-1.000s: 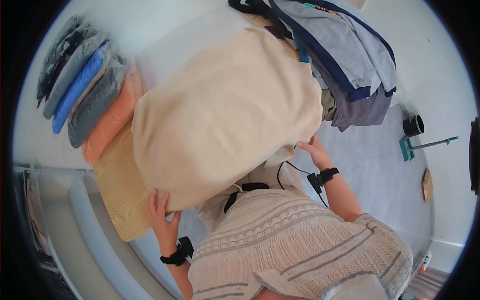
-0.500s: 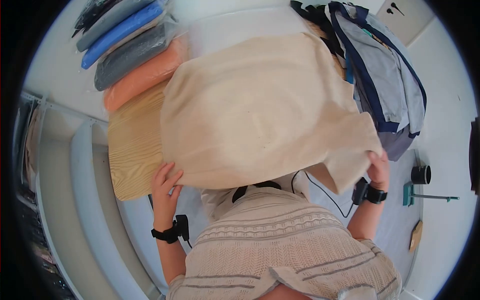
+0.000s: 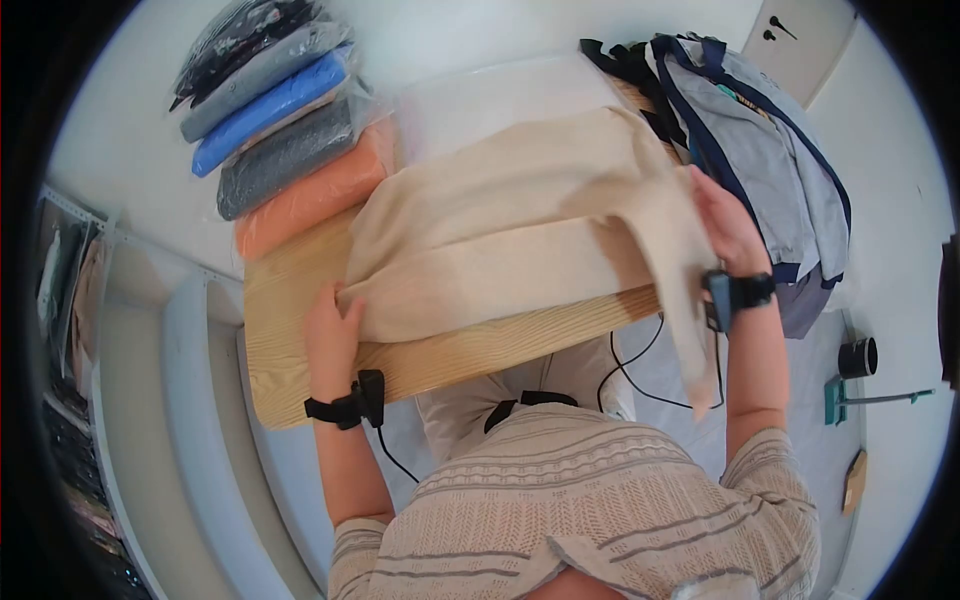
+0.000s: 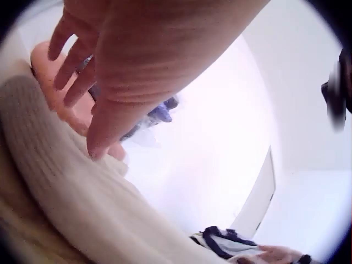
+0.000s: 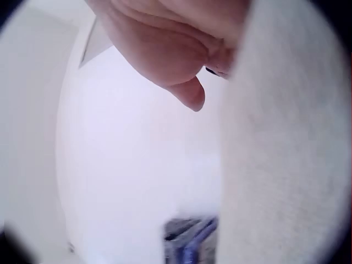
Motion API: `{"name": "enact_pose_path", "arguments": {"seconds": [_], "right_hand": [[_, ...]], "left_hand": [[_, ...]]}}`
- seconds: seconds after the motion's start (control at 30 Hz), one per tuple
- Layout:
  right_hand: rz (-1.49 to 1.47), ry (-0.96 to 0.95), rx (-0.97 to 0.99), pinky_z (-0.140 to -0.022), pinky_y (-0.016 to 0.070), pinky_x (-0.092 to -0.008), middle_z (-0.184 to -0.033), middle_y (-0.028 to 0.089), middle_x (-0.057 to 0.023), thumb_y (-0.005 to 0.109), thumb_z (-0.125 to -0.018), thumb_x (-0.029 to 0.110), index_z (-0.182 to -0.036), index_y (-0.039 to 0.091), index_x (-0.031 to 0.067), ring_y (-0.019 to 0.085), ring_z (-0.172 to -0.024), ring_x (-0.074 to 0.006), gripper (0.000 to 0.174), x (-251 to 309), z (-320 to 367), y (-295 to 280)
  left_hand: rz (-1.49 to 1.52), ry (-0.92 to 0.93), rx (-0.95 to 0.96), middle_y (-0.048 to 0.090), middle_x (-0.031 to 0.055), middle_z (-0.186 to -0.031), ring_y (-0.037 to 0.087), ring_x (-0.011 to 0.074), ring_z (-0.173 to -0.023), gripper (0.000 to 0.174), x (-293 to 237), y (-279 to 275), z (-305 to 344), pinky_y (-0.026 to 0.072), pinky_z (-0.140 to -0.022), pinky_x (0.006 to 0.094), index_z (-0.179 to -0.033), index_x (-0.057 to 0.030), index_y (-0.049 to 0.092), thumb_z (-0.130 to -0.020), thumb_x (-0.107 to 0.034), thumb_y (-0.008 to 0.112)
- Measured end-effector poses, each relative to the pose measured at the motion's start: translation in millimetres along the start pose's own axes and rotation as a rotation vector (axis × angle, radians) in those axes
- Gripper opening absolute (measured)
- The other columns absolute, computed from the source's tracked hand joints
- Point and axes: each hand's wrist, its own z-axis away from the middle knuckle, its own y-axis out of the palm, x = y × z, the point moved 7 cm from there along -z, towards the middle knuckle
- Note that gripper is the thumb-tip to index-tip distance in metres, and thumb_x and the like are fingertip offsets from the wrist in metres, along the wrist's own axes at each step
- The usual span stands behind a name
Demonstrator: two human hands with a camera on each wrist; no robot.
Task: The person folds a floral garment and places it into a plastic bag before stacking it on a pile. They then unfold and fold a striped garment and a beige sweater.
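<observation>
A beige sweater (image 3: 500, 200) is spread over the wooden table, its near part folded back in a long band. In the left wrist view a ribbed edge (image 4: 27, 110) shows on it. My left hand (image 3: 332, 330) rests at the sweater's left near corner, its thumb touching the cloth and its fingers spread loosely. On the other side, my right hand (image 3: 728, 222) holds up the sweater's right part, and a blurred sleeve hangs down past the table edge. Cloth hides most of the right fingers in the right wrist view.
Several folded garments in clear bags (image 3: 300, 130) stand in a row at the back left. A clear plastic bag (image 3: 500, 100) lies behind the sweater. Grey and navy clothes (image 3: 770, 170) are heaped at the right. White shelves (image 3: 180, 330) stand at the left.
The sweater's near edge has gone from over my lap back onto the table, baring the wooden front edge. My right hand swept outward, then up and away from me with the cloth.
</observation>
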Motion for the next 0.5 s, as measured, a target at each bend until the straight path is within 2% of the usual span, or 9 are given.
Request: {"name": "enact_pose_path", "arguments": {"seconds": [0.03,0.1,0.13,0.17,0.2,0.33,0.43,0.47,0.5], "right_hand": [[0.269,0.007,-0.128,-0.089,0.0457,-0.0315,-0.11,0.062,-0.013,0.05,-0.095,0.033,-0.119,0.052,-0.0022,0.06,-0.098,-0.0214,0.043,-3,-8,-25],[0.804,-0.25,-0.464,-0.082,0.0468,-0.0285,-0.102,0.063,-0.0077,0.052,-0.094,0.03,-0.119,0.052,-0.0006,0.06,-0.089,-0.0169,0.04,4,11,-26],[0.884,-0.449,-0.525,-0.074,0.0455,-0.0239,-0.089,0.062,-0.003,0.055,-0.092,0.026,-0.113,0.057,-0.0004,0.058,-0.08,-0.0114,0.034,8,28,-16],[0.888,-0.439,-0.541,-0.074,0.0455,-0.0239,-0.089,0.062,-0.003,0.055,-0.092,0.026,-0.113,0.057,-0.0004,0.058,-0.08,-0.0114,0.034,4,45,-18],[0.897,-0.41,-0.564,-0.068,0.0446,-0.0233,-0.082,0.062,-0.0025,0.057,-0.091,0.023,-0.102,0.059,-0.0017,0.057,-0.074,-0.0095,0.028,0,64,-24],[0.925,-0.276,-0.831,-0.056,0.0429,-0.0239,-0.064,0.059,-0.0011,0.063,-0.086,0.019,-0.074,0.058,-0.0001,0.055,-0.061,-0.0084,0.024,-36,127,-59],[0.975,-0.403,-0.733,-0.065,0.0447,-0.0235,-0.082,0.063,-0.0033,0.069,-0.082,0.021,-0.099,0.055,0.0031,0.058,-0.074,-0.0099,0.028,-85,133,-83],[0.975,-0.406,-0.755,-0.065,0.0447,-0.0235,-0.082,0.063,-0.0033,0.069,-0.082,0.021,-0.099,0.055,0.0031,0.058,-0.074,-0.0099,0.028,-94,134,-85],[0.843,-0.397,-0.659,-0.069,0.0451,-0.0232,-0.087,0.064,-0.0039,0.069,-0.082,0.019,-0.104,0.052,0.0032,0.059,-0.079,-0.0099,0.032,-105,128,-84]], "left_hand": [[-0.003,0.014,0.004,0.063,0.0189,-0.099,0.059,0.0339,-0.095,0.032,-2,4,0,0.0448,-0.083,0.0408,-0.109,-0.0007,0.058,-0.081,-0.013,0.064],[-0.061,0.316,-0.192,0.059,0.0178,-0.115,0.052,0.0364,-0.11,0.035,-28,-4,10,0.0395,-0.095,0.0432,-0.115,-0.0026,0.056,-0.082,-0.012,0.062],[-0.056,0.324,-0.182,0.059,0.0178,-0.115,0.052,0.0364,-0.11,0.035,-31,-4,16,0.0395,-0.095,0.0432,-0.115,-0.0026,0.056,-0.082,-0.012,0.062],[0.039,0.379,-0.03,0.056,0.0167,-0.121,0.048,0.036,-0.115,0.035,-40,0,26,0.0359,-0.099,0.043,-0.116,-0.0034,0.056,-0.082,-0.011,0.061],[0.138,0.43,0.125,0.053,0.0155,-0.126,0.044,0.0356,-0.12,0.034,-48,6,38,0.0322,-0.103,0.0427,-0.116,-0.0041,0.056,-0.083,-0.01,0.06],[0.24,0.476,0.278,0.055,0.0144,-0.124,0.047,0.0336,-0.12,0.029,-63,22,66,0.0333,-0.103,0.0415,-0.113,-0.0031,0.058,-0.084,-0.008,0.058],[0.269,0.489,0.269,0.058,0.0128,-0.12,0.05,0.0326,-0.115,0.024,-78,29,69,0.0362,-0.101,0.0406,-0.107,-0.0023,0.061,-0.084,-0.007,0.058],[0.355,0.467,0.296,0.059,0.0125,-0.117,0.052,0.0315,-0.113,0.022,-83,32,69,0.0376,-0.099,0.0397,-0.105,-0.002,0.062,-0.084,-0.007,0.058],[0.438,0.442,0.319,0.06,0.0122,-0.115,0.053,0.0303,-0.111,0.02,-88,36,69,0.0391,-0.098,0.0388,-0.104,-0.0018,0.063,-0.084,-0.007,0.058]]}}
